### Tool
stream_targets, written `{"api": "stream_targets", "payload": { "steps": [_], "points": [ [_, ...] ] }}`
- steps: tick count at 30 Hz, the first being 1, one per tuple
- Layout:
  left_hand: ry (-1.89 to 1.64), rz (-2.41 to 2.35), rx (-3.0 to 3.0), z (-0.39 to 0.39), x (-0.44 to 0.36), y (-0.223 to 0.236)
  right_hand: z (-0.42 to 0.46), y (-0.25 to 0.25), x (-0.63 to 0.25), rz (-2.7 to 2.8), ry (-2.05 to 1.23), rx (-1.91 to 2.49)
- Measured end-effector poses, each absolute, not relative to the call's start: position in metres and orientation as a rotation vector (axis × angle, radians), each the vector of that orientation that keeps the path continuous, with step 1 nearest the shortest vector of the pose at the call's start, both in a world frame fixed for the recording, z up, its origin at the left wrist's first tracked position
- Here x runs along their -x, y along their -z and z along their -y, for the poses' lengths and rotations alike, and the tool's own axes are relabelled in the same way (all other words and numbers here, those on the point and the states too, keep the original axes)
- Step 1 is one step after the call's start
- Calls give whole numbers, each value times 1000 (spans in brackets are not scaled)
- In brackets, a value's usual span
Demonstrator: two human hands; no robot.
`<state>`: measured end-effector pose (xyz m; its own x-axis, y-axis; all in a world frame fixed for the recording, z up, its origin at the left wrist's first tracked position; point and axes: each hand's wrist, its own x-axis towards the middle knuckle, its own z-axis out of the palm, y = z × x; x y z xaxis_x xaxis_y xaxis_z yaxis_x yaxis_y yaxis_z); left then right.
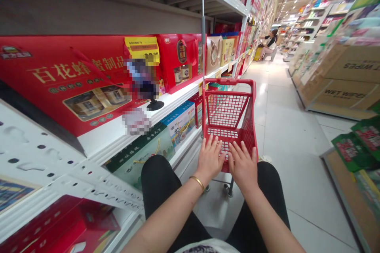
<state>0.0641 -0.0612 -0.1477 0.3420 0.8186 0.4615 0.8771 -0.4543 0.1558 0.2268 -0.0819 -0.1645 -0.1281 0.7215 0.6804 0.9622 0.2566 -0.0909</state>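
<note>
My left hand (210,158), with a gold bangle (197,183) on its wrist, and my right hand (243,166) both hold the near end of a small red wire shopping cart (228,110). Their fingers spread over its red mesh. The cart's basket shows nothing inside and stands on wheels just past my black-trousered knees (157,181). To my left, large red gift boxes (65,78) line a white shelf (178,102), a little beyond my left hand.
A perforated white shelf bracket (59,162) juts out at lower left. Cartons marked wet wipes (347,75) stand along the right of the tiled aisle (291,146), with green packs (353,152) nearer. A seated person (268,45) is far down the aisle.
</note>
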Motion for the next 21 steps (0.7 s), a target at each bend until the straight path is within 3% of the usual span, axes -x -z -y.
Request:
{"api": "stream_targets", "payload": {
  "steps": [4,12,21],
  "points": [
    [710,1584,2470,60,-57,145,83,156,-209,1943,485,1513],
    [808,1558,2473,63,-69,151,79,179,-264,1827,595,1517],
    [693,1564,2425,58,-65,157,70,183,-220,2001,561,1411]
  ]
}}
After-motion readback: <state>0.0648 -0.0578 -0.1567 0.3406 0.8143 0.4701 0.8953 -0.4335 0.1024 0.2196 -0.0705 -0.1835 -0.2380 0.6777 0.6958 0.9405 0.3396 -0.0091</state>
